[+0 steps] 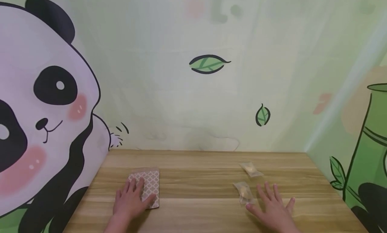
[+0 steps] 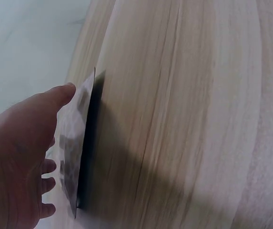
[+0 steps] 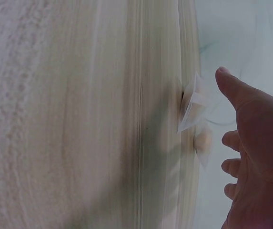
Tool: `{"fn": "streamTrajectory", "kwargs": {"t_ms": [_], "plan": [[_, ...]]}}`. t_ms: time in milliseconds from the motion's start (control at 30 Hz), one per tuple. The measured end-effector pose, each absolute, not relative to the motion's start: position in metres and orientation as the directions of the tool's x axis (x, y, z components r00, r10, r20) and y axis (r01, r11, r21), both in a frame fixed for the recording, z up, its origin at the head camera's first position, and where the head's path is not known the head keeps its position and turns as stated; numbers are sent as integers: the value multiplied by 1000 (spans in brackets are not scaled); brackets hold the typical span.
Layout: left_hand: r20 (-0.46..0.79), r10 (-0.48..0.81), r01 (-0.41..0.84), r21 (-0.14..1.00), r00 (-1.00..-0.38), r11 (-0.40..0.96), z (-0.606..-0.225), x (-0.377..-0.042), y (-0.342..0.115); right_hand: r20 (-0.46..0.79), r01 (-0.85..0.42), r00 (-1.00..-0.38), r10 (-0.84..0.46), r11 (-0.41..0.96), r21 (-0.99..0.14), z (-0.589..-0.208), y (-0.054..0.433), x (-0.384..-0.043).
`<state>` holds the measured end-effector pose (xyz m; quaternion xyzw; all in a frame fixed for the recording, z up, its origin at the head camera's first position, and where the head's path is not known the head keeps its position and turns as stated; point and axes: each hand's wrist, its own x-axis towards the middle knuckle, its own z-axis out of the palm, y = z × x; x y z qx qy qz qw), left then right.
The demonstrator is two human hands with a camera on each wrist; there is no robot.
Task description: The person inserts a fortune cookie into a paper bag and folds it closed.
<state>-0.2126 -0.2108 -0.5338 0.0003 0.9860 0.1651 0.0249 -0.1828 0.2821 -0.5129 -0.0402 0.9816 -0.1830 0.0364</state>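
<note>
A flat pouch [image 1: 152, 182] with a pale lattice pattern lies on the left part of the table. Over its left side is my left hand [image 1: 130, 199], fingers spread and thumb across its lower part. In the left wrist view the pouch [image 2: 76, 138] appears edge-on, just past the thumb. Two small clear packets lie at the right: a nearer packet [image 1: 244, 192] and a farther packet [image 1: 251, 169], each with something pale yellowish inside. My right hand [image 1: 273, 207] is spread beside the nearer one, thumb tip close to its lower edge, holding nothing.
The wood-grain table [image 1: 196, 186] reaches back to a pale green cloth backdrop [image 1: 169, 92] printed with leaves. A printed panda [image 1: 45, 108] covers the left side and green bamboo [image 1: 366, 152] the right side.
</note>
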Motion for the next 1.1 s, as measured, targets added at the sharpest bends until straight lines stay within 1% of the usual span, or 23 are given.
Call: {"fn": "streamTrajectory", "kwargs": {"t_ms": [267,467,667,867,1100], "plan": [[-77,26,-1,333,-997,943,-543,-216,-207,-54,-69,-994,-94,932,-356,-517,283,-184],[-56,59,39,319,-997,947,-541,-217,-201,-79,-63,-992,-100,926,-372,-517,282,-185],[-41,125,106,323,-991,941,-536,-214,-197,-77,-70,-991,-106,925,-372,-516,279,-184],[-48,213,183,353,-976,918,-533,-213,-193,-72,-76,-991,-112,921,-383,-519,278,-183],[-24,307,275,382,-951,883,-531,-212,-183,-32,-93,-993,-114,918,-386,-524,279,-183]]}}
